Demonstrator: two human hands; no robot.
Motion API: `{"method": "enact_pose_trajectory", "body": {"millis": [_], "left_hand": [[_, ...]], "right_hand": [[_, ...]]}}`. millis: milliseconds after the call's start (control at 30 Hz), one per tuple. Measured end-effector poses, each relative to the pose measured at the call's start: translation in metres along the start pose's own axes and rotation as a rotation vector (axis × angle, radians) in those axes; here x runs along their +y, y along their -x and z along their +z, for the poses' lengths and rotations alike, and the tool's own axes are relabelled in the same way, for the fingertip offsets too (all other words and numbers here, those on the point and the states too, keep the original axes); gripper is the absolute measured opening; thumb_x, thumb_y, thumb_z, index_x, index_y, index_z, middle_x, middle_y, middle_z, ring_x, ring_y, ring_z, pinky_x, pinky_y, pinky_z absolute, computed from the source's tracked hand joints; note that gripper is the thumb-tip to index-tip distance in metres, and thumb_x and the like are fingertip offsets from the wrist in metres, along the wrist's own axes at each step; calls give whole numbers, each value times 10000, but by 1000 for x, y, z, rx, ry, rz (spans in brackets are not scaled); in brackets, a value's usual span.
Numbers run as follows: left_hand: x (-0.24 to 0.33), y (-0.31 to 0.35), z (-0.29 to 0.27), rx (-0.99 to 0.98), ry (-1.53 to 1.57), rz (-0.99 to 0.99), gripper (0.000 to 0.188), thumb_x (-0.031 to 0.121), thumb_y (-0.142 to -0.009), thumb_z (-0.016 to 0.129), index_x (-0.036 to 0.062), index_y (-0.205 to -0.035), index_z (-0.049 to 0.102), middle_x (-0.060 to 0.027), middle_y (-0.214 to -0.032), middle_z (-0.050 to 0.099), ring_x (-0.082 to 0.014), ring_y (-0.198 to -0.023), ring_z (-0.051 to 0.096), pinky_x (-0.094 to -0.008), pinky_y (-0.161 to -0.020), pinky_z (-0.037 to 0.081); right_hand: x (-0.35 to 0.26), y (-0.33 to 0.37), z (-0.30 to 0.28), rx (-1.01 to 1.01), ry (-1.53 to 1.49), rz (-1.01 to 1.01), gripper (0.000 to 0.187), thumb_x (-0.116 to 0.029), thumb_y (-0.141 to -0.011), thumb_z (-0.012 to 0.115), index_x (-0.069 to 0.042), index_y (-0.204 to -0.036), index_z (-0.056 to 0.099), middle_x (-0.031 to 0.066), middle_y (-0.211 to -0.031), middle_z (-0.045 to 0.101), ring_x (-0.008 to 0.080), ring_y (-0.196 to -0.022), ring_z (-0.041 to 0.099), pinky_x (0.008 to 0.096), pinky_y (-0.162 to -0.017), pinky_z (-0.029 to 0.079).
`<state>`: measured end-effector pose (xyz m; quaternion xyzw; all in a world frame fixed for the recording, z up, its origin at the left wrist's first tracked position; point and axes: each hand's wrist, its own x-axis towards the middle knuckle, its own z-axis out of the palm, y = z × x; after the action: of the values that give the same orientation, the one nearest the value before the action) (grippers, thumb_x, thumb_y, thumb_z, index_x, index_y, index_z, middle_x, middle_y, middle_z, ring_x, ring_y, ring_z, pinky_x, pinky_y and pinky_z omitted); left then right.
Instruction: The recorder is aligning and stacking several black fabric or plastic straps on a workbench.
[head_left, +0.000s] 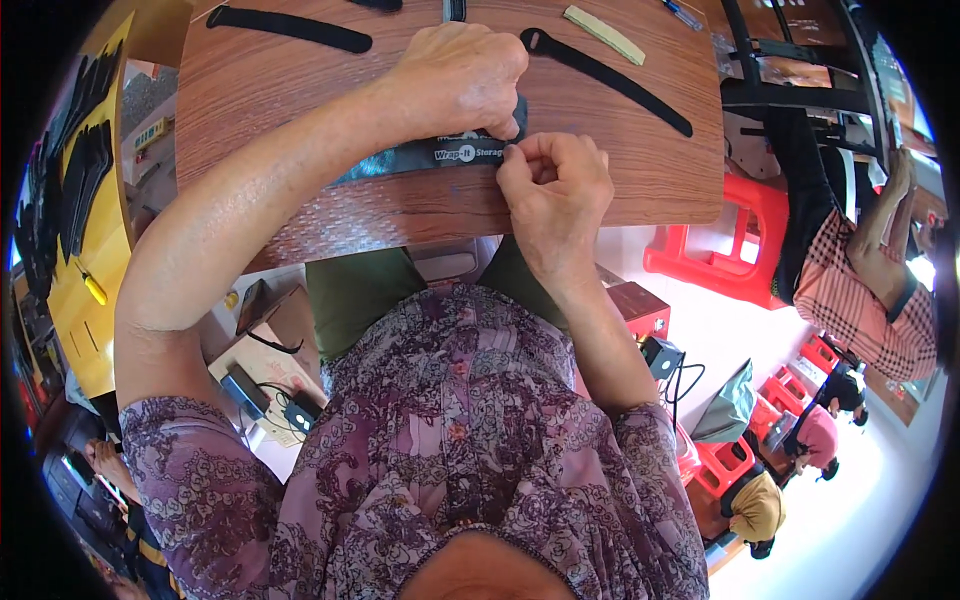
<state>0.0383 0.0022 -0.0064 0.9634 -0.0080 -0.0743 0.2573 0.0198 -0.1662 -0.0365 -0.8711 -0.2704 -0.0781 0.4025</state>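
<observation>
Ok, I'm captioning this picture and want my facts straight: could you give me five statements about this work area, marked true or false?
1. The left hand and the right hand are both at the right end of the flat, glossy dark package. True.
2. The flat, pale yellow strip lies left of the left hand. False: it lies to the right.
3. A long, black strap lies on the brown wood-grain table, right of the left hand. True.
4. The red plastic stool stands left of the table. False: it is on the right.
5. The yellow-handled tool is in the right hand. False: it lies at the picture's left.
</observation>
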Motion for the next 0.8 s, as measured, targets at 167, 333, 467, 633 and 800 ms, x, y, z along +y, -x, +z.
{"method": "enact_pose_trajectory", "body": {"millis": [167, 333, 467, 633, 800], "left_hand": [[-2, -1, 6, 81, -49, 32, 312, 261, -542, 783, 71, -650, 560, -125, -638, 605, -352, -681, 604, -467, -579, 435], [0, 0, -3, 32, -16, 53, 293, 243, -555, 764, 52, -720, 615, -162, -701, 630, -361, -730, 624, -467, -616, 464], [-1, 0, -8, -53, -5, 47, 301, 227, -551, 764, 49, -776, 672, -159, -740, 661, -344, -772, 649, -457, -647, 497], [-15, -2, -2, -14, 91, 180, 309, 276, -605, 736, 67, -655, 514, -128, -573, 540, -346, -609, 562, -445, -543, 393], [-14, 1, -6, -38, 117, 200, 316, 278, -643, 729, 66, -676, 497, -125, -584, 531, -331, -602, 547, -435, -541, 383]], "right_hand": [[-10, 4, 16, 62, -32, -108, 143, 21, -668, 692, -55, -666, 571, 54, -637, 518, 199, -584, 485, 357, -571, 384], [-41, 24, 32, 45, -226, -350, 206, 33, -647, 698, -82, -734, 550, 61, -637, 484, 259, -598, 474, 369, -576, 369], [-29, 13, 1, -75, -19, -214, 301, -147, -646, 819, -65, -783, 564, 48, -672, 508, 240, -619, 474, 364, -593, 385], [-21, 3, -1, -70, 50, -84, 346, -237, -660, 809, -61, -799, 545, 74, -703, 519, 278, -689, 489, 407, -611, 383], [-18, -9, -12, -108, 70, 65, 334, -232, -666, 808, -55, -816, 567, 87, -711, 552, 289, -711, 512, 421, -616, 408]]}}
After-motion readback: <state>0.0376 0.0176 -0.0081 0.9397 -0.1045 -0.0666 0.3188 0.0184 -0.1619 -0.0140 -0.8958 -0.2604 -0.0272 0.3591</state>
